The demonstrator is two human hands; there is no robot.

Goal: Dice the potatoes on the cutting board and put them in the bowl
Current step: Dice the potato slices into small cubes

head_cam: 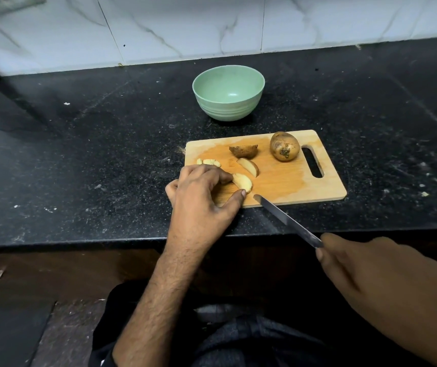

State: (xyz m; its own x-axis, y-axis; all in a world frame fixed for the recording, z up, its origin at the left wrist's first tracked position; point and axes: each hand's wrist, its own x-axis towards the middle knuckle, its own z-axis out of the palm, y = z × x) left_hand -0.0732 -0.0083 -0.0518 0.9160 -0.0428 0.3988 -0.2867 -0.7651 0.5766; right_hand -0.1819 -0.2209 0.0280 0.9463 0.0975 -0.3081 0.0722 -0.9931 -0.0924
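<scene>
A: Left hand (201, 193) pinches a potato wedge (243, 182) on the cutting board (286, 178); right hand (376, 274) holds the knife (286, 221).

B: Wet, firm, likely slippery; hold it by the skin side. Bowl (228, 92) empty behind, on the surface.

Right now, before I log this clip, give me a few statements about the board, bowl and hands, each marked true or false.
1. The green bowl holds diced potato. False: it is empty.
2. A whole potato sits on the cutting board near its handle slot. True.
3. The left hand holds a potato wedge on the board. True.
4. The knife is in the left hand. False: the right hand holds it.
5. The knife blade is cutting through the wedge. False: its tip is short of the wedge.
</scene>
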